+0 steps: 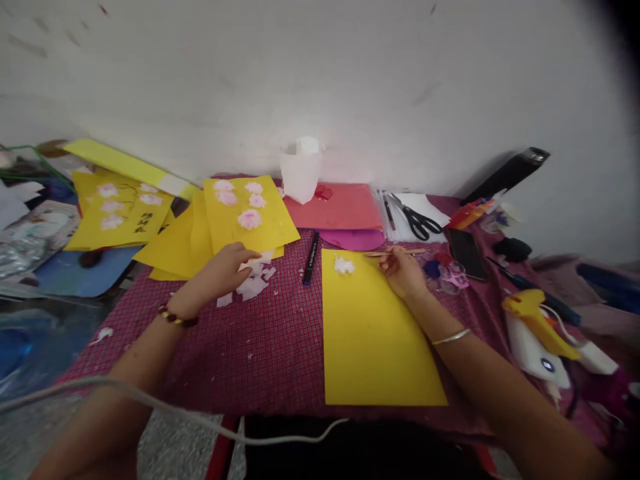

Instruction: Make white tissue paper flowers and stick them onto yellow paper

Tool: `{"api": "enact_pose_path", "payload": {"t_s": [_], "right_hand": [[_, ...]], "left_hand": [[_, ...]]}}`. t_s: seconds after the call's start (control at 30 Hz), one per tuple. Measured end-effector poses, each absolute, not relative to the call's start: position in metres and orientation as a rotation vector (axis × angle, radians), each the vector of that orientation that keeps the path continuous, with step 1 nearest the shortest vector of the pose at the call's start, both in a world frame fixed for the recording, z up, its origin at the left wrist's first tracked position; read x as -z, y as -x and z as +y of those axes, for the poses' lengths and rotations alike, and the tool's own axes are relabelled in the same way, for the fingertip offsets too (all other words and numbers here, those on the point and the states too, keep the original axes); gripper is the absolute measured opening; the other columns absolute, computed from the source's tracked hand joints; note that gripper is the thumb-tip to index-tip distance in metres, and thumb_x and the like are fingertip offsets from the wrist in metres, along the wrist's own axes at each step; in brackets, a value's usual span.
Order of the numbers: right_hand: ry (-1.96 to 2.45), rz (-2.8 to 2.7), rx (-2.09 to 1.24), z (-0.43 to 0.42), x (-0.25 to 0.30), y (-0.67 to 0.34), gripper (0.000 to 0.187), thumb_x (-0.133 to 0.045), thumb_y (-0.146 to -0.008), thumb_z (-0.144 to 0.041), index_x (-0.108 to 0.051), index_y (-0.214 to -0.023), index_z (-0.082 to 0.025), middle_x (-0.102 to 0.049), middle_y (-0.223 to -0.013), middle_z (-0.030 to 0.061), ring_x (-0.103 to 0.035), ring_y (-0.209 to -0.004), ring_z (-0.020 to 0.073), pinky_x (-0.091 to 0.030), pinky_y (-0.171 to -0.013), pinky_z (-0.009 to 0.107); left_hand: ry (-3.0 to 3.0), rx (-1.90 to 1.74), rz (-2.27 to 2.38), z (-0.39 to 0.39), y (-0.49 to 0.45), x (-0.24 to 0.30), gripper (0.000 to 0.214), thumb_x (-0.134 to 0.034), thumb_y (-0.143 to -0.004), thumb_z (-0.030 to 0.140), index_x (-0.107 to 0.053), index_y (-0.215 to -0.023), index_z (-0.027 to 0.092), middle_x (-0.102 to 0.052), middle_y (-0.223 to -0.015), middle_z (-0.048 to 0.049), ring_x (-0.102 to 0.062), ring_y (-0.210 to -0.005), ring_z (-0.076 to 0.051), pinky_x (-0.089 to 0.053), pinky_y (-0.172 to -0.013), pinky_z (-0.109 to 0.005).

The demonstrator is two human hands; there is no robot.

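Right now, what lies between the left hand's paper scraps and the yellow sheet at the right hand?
In the head view, a dark marker and tiny pale bits lie on the checked tablecloth between scraps and sheet.

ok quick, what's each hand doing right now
Left hand: open, thumb and forefinger apart, at the paper scraps.
Right hand: closed, holding a thin stick.

Yellow sheet (375,340): flat, long sides roughly 12-to-6. Ragged whitish paper piece (343,265): on the sheet, 11 o'clock corner. Thin stick (373,254): held, aligned roughly 9-to-3, sheet's 1 o'clock end. Pale paper scraps (253,285): loose, overlapping, toward 10 o'clock of sheet.
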State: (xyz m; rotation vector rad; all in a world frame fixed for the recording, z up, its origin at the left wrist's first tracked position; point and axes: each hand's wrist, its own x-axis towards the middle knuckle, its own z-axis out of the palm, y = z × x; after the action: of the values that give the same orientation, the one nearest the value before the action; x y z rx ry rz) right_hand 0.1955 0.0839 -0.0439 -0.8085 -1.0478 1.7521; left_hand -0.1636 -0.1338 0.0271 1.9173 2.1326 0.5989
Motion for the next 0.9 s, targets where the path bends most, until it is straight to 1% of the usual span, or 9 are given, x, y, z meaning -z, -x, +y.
{"api": "enact_pose_path", "payload": {"t_s": [0.1, 0.17, 0.23, 0.27, 0.33, 0.43, 0.5, 0.67, 0.9], "right_hand": [[0.816, -1.006, -1.797, 0.083, 0.043, -0.196, 0.009, -0.057, -0.083, -0.027, -0.06, -0.079, -0.02, -0.063, -0.06, -0.0006, -0.054, -0.047, 0.0081, -0.052, -0.059, 0.022], [0.828, -0.984, -1.803, 0.081, 0.042, -0.196, 0.009, -0.057, -0.083, -0.028, -0.06, -0.079, -0.02, -0.063, -0.059, -0.0013, -0.053, -0.046, 0.008, -0.052, -0.058, 0.022], [0.825, -0.96, -1.805, 0.081, 0.041, -0.196, 0.009, -0.058, -0.082, -0.028, -0.059, -0.079, -0.02, -0.062, -0.059, -0.0018, -0.052, -0.045, 0.0079, -0.051, -0.058, 0.022], [0.816, -0.946, -1.812, 0.081, 0.041, -0.196, 0.009, -0.058, -0.082, -0.029, -0.059, -0.079, -0.02, -0.062, -0.058, -0.002, -0.052, -0.045, 0.0079, -0.051, -0.058, 0.022], [0.796, -0.911, -1.838, 0.082, 0.039, -0.196, 0.01, -0.06, -0.081, -0.029, -0.059, -0.08, -0.02, -0.062, -0.058, -0.0026, -0.051, -0.044, 0.0076, -0.052, -0.057, 0.022], [0.793, -0.881, -1.869, 0.08, 0.032, -0.194, 0.013, -0.061, -0.081, -0.032, -0.057, -0.081, -0.02, -0.062, -0.059, -0.0035, -0.051, -0.043, 0.0075, -0.051, -0.054, 0.022], [0.793, -0.902, -1.872, 0.073, 0.023, -0.192, 0.017, -0.063, -0.08, -0.036, -0.056, -0.082, -0.02, -0.064, -0.062, -0.0031, -0.053, -0.045, 0.0081, -0.051, -0.052, 0.022], [0.615, -1.176, -1.881, 0.039, -0.004, -0.183, 0.034, -0.067, -0.078, -0.05, -0.054, -0.086, -0.02, -0.069, -0.068, -0.0005, -0.059, -0.05, 0.0099, -0.051, -0.054, 0.023], [0.499, -1.472, -1.708, 0.015, -0.015, -0.176, 0.034, -0.058, -0.086, -0.053, -0.055, -0.09, -0.02, -0.069, -0.077, 0.0019, -0.06, -0.058, 0.0086, -0.051, -0.057, 0.022]], "left_hand": [[-1.978, -0.354, 2.102, -0.109, 0.157, -0.025, 0.029, -0.052, -0.073, 0.019, -0.074, -0.092, 0.02, -0.062, -0.088, -0.0101, -0.057, -0.088, -0.026, -0.043, -0.082, -0.038], [-1.972, -0.25, 2.059, -0.1, 0.16, -0.029, 0.021, -0.053, -0.073, 0.02, -0.074, -0.076, 0.021, -0.06, -0.081, -0.0093, -0.055, -0.079, -0.024, -0.042, -0.076, -0.036], [-1.931, -0.26, 1.997, -0.095, 0.164, -0.039, 0.015, -0.056, -0.071, 0.024, -0.068, -0.062, 0.021, -0.059, -0.076, -0.0078, -0.054, -0.073, -0.022, -0.041, -0.071, -0.034], [-1.879, -0.332, 1.975, -0.095, 0.164, -0.046, 0.014, -0.059, -0.07, 0.028, -0.066, -0.06, 0.021, -0.059, -0.075, -0.0068, -0.054, -0.072, -0.021, -0.041, -0.069, -0.033], [-1.684, -0.603, 1.95, -0.095, 0.159, -0.061, 0.013, -0.062, -0.07, 0.033, -0.064, -0.065, 0.021, -0.06, -0.073, -0.0042, -0.055, -0.071, -0.019, -0.042, -0.066, -0.03], [-1.243, -1.078, 1.927, -0.096, 0.132, -0.072, 0.016, -0.067, -0.07, 0.035, -0.061, -0.072, 0.02, -0.059, -0.066, 0.0, -0.052, -0.059, -0.013, -0.041, -0.057, -0.026], [-1.059, -1.23, 1.841, -0.093, 0.106, -0.067, 0.02, -0.071, -0.069, 0.035, -0.06, -0.077, 0.02, -0.058, -0.064, 0.0011, -0.052, -0.053, -0.012, -0.041, -0.052, -0.025], [-0.97, -1.321, 1.655, -0.072, 0.046, -0.039, 0.03, -0.075, -0.068, 0.031, -0.064, -0.094, 0.021, -0.062, -0.069, 0.0017, -0.057, -0.058, -0.011, -0.045, -0.054, -0.023], [-1.073, -1.292, 1.617, -0.052, 0.007, -0.029, 0.031, -0.073, -0.066, 0.028, -0.061, -0.094, 0.021, -0.061, -0.071, 0.0023, -0.056, -0.057, -0.011, -0.045, -0.055, -0.024]]}}
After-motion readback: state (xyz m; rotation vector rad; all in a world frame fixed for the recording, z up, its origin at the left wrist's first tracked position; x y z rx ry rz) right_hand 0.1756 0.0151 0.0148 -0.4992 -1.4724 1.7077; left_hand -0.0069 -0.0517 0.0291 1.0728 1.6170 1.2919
